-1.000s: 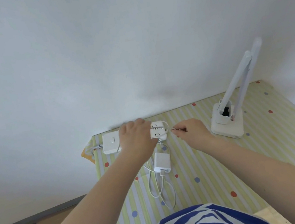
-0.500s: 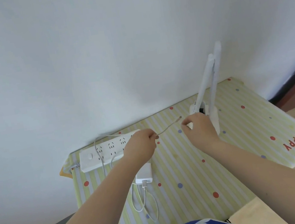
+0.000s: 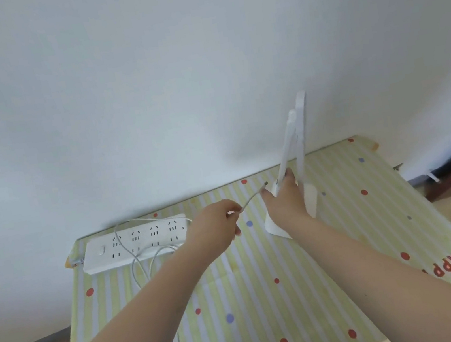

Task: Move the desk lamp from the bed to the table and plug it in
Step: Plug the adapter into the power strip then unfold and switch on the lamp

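Striped tablecloth (image 3: 238,288): left hand (image 3: 215,226) pinches thin cable (image 3: 251,200); right hand (image 3: 284,202) grips slim lamp (image 3: 297,144).

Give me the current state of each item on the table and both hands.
desk lamp: upright on the table, arm folded, not lit
charging cable: loose end in the air, not plugged into the lamp
power strip: flat by the wall, visible sockets empty
left hand: pinches the cable near its end
right hand: at the lamp's base, grip unclear
tablecloth: spread flat
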